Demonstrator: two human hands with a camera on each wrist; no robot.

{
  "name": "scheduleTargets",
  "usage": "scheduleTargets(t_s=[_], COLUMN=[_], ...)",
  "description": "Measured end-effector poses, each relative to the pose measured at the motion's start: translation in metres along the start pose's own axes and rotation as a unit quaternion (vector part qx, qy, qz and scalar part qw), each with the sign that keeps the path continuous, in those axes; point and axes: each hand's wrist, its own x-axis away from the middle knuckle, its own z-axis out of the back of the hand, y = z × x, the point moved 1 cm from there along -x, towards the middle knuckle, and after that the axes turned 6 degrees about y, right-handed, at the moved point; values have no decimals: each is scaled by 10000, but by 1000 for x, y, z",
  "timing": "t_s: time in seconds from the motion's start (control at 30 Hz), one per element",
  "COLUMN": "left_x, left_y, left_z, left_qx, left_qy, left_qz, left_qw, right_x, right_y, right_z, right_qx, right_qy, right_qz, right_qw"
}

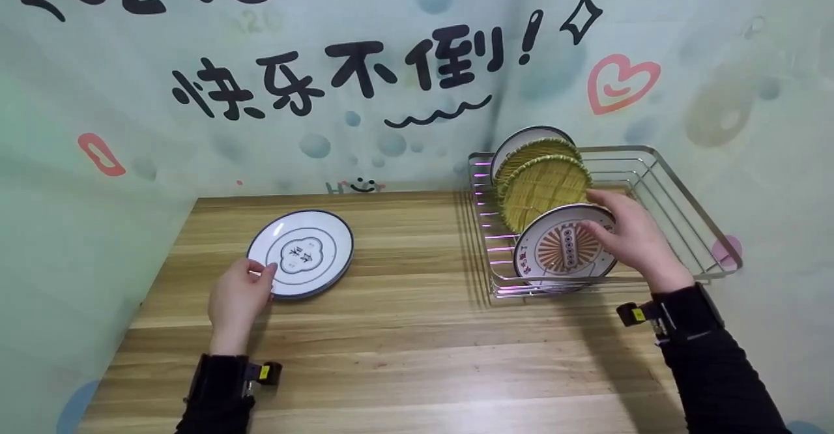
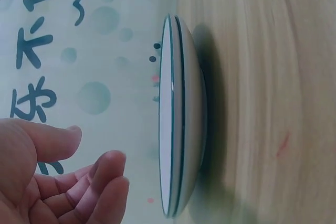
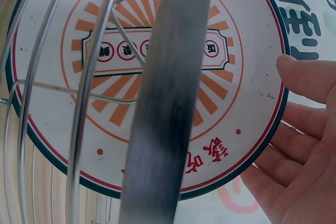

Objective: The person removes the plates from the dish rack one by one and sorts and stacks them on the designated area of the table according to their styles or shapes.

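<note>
On the left of the table lie two stacked white plates [image 1: 332, 251] with dark rims; the left wrist view shows the stack [image 2: 178, 119] edge-on. Close by its near left edge is my left hand [image 1: 240, 300], fingers loosely bent, with a gap to the plates in the wrist view and nothing held. At the right, my right hand [image 1: 631, 235] pinches the right edge of a plate with an orange sunburst [image 1: 550, 255], thumb in front and fingers behind. That plate stands tilted at the front of a wire dish rack [image 1: 690, 206]. Rack bars partly cover it in the right wrist view.
Behind the sunburst plate, two round yellow-green woven trays [image 1: 547, 189] lean in the rack, with another white plate [image 1: 521, 139] at the back. A printed cloth wall [image 1: 391, 62] closes off the rear of the wooden table [image 1: 404, 330].
</note>
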Motion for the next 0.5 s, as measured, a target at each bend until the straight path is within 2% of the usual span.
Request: scheduleTargets(t_s=[0.1,0.33,0.5], left_x=[3,6,10], left_y=[2,7,9], left_z=[0,-2,-3], left_qx=[-69,-66,61], left_qy=[68,-57,-64], left_qz=[-74,-116,-375], left_qw=[9999,9999,9993], right_x=[0,2,3], right_y=[0,2,3], right_z=[-1,-2,-3], right_qx=[3,37,91], right_qy=[-1,-17,-71], right_qz=[-20,-67,-104], right_qw=[10000,10000,9999])
